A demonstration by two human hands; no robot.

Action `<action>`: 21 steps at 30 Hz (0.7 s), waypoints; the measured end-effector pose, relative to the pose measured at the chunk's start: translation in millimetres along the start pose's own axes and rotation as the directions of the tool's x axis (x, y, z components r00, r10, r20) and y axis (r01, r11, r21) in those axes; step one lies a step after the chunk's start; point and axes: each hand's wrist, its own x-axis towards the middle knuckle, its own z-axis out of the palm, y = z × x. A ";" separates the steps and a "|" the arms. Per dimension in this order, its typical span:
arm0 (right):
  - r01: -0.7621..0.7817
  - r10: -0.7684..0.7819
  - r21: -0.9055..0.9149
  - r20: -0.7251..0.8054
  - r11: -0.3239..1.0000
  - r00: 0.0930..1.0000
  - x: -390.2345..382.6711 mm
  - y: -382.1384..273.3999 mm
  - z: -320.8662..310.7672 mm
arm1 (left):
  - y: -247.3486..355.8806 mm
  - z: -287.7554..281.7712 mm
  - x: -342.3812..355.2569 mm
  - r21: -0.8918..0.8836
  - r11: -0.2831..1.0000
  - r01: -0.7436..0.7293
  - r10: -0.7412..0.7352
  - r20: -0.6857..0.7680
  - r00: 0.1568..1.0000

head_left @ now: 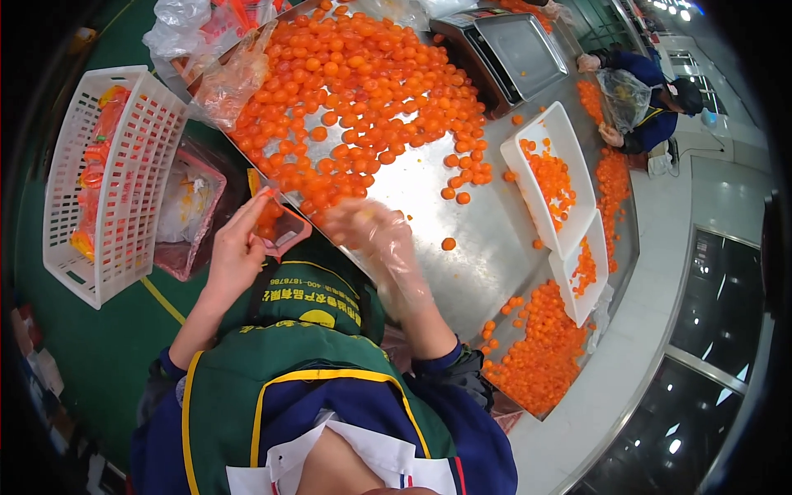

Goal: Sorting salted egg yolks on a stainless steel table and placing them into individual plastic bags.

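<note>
My bare left hand [233,252] grips a small clear pouch [289,229] with a pinkish-red border at its upper edge, just off the table's near edge. The pouch's mouth gapes toward the table, and orange pieces show inside it. My right hand [375,239], in a clear plastic glove, is over the table edge beside the pouch. Its fingers are smeared by motion next to the heap of small round orange fruits [363,74], so I cannot tell whether they hold any. A few loose ones lie on the metal tabletop [412,194].
Left of me stands a white slatted basket [124,181] with orange-red packs, beside a lined bin [188,198]. A scale [516,54] stands at the back. Two white trays [586,190] with fruits are at right. Across the table another person [652,95] handles a clear bag.
</note>
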 end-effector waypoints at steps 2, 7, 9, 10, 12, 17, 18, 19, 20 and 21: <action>0.182 -0.344 -0.651 -0.130 0.737 0.930 41.7 12.4 -63.6 | -5.3 -2.4 -1.0 -0.098 0.991 0.091 -0.094 -0.029 0.995; 0.205 -0.596 -0.978 0.192 -0.047 0.780 108.8 24.4 -105.7 | -7.0 -3.5 0.7 -0.182 0.970 0.162 -0.171 -0.035 0.985; 0.150 -0.532 -0.977 0.209 -0.153 0.821 120.1 28.8 -81.4 | -13.3 -3.4 -0.2 -0.197 0.969 0.147 -0.161 -0.057 0.985; 0.096 -0.468 -0.958 0.218 -0.271 0.856 122.6 27.8 -70.7 | -12.3 -3.7 -0.5 -0.199 0.969 0.142 -0.156 -0.056 0.986; 0.076 -0.462 -0.952 0.213 -0.297 0.861 128.6 35.0 -79.2 | -7.6 -3.6 0.5 -0.193 0.967 0.169 -0.183 -0.056 0.982; 0.113 -0.432 -0.923 0.277 -0.368 0.858 147.4 41.4 -106.3 | -12.3 -0.2 0.7 -0.195 0.968 0.158 -0.173 -0.059 0.983; 0.157 -0.511 -0.908 0.354 -0.389 0.783 150.7 44.3 -115.3 | -12.7 0.7 2.2 -0.199 0.966 0.167 -0.179 -0.039 0.983; 0.150 -0.518 -0.910 0.349 -0.387 0.781 152.2 44.3 -122.4 | -12.1 -0.2 3.1 -0.197 0.967 0.163 -0.173 -0.033 0.984; 0.250 -0.601 -0.963 0.256 -0.096 0.757 152.5 43.9 -130.3 | -11.9 -1.5 2.8 -0.180 0.972 0.153 -0.160 -0.027 0.987; 0.351 -0.653 -0.916 0.148 0.192 0.743 153.1 39.4 -136.3 | -12.3 -2.1 3.6 -0.166 0.976 0.141 -0.147 -0.026 0.989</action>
